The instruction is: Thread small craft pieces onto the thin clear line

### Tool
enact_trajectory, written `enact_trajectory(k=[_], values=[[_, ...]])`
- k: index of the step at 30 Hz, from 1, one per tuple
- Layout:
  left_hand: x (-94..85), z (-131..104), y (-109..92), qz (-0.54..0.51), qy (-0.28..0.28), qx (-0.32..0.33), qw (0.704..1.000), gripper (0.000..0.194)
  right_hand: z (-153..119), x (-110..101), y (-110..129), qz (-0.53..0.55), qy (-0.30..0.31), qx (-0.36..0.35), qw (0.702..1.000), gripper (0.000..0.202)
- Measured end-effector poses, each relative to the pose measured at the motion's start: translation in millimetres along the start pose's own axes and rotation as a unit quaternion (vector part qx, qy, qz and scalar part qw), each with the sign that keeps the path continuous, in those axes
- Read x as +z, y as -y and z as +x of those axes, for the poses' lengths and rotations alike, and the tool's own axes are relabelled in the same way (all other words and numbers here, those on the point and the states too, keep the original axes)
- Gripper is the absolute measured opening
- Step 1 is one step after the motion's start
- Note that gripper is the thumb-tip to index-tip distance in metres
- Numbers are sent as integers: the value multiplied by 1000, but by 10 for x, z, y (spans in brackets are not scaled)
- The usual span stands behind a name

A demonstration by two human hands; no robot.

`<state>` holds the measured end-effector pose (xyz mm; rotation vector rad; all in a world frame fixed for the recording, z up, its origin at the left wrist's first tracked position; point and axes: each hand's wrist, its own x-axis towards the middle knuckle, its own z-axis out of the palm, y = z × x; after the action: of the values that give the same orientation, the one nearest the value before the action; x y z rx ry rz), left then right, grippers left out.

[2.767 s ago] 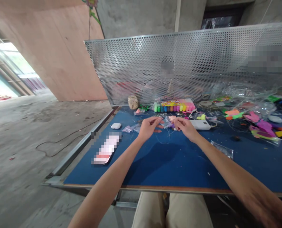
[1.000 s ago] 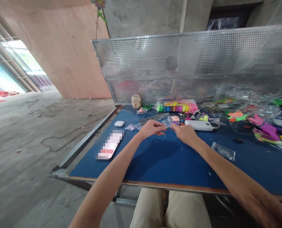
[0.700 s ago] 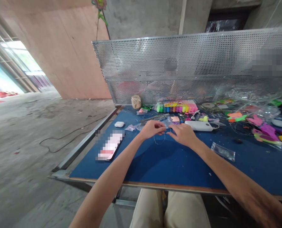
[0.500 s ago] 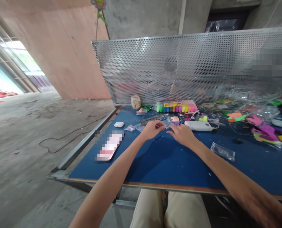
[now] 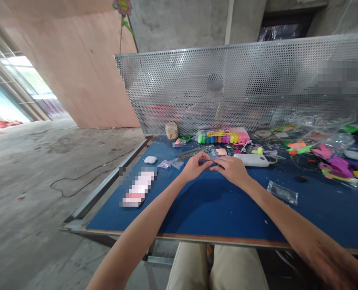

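Observation:
Over the blue tabletop [image 5: 197, 209], my left hand [image 5: 197, 166] and my right hand [image 5: 230, 169] meet fingertip to fingertip. Both are closed in a pinch; whatever lies between the fingers is too small to name. Just beyond them are a bundle of thin metal wires [image 5: 193, 152] and a peach-coloured piece [image 5: 221, 152] in clear plastic. A white power-bank-like device [image 5: 251, 160] with a cable lies right of my right hand. Small clear bags [image 5: 165, 164] rest to the left of my left hand.
A pack of coloured clay [image 5: 224, 137] stands against the perforated metal screen [image 5: 179, 80]. At left lie a white earbud case [image 5: 150, 160] and a pixelated phone-like object [image 5: 139, 188]. Foam pieces [image 5: 337, 165] and a clear plastic sleeve [image 5: 283, 193] are on the right.
My hands have drawn closer together and their fingertips now meet. My left hand has shifted slightly right. The view has moved a little.

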<state>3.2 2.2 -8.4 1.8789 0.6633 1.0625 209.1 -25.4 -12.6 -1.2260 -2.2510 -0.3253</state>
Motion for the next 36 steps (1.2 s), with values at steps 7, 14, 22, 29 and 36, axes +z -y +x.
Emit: enact_trajectory(k=[7,14,22,29,36], values=[[1,13,-57,-124,-6,-59,991,40,-16,-40,-10,64,-65,22,996,44],[14,4,-34,-139,-9,-66,988,42,-26,-59,-12,87,-79,-5,993,35],[22,15,-74,-108,-33,-45,993,42,-24,-65,81,144,-110,33,983,36],[23,6,-108,-40,-47,-4,998,36,-27,-13,65,221,-110,54,968,38],[27,-9,-180,13,-54,9,998,35,-2,-18,79,314,-131,76,937,46]])
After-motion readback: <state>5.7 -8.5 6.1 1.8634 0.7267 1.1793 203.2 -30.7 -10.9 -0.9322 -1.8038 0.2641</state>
